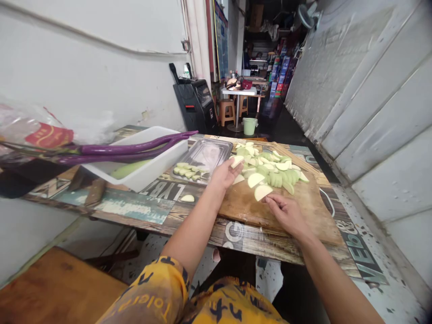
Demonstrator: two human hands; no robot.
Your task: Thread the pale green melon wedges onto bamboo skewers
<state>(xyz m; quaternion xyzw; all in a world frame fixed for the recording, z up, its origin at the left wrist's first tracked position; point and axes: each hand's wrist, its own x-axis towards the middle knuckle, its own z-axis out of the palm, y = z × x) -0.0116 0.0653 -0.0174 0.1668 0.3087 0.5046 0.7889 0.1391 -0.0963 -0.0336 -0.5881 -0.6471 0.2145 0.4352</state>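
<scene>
My left hand point(225, 173) is closed round a pale slice point(236, 160) at the left edge of the round wooden cutting board point(297, 211). My right hand point(286, 211) rests on the board with its fingers curled, fingertips touching a white slice point(262, 191). A heap of several green and white gourd slices point(273, 168) lies on the far half of the board. A steel tray point(216, 155) left of the board holds a few more slices point(187, 171).
A white tub point(158, 164) holds a green gourd point(130, 170), with long purple eggplants point(135, 147) lying across it. One loose slice point(187, 198) lies on the printed tabletop. A cleaver point(92, 191) rests at the left. A corridor with stools and a green bucket point(249, 126) lies beyond.
</scene>
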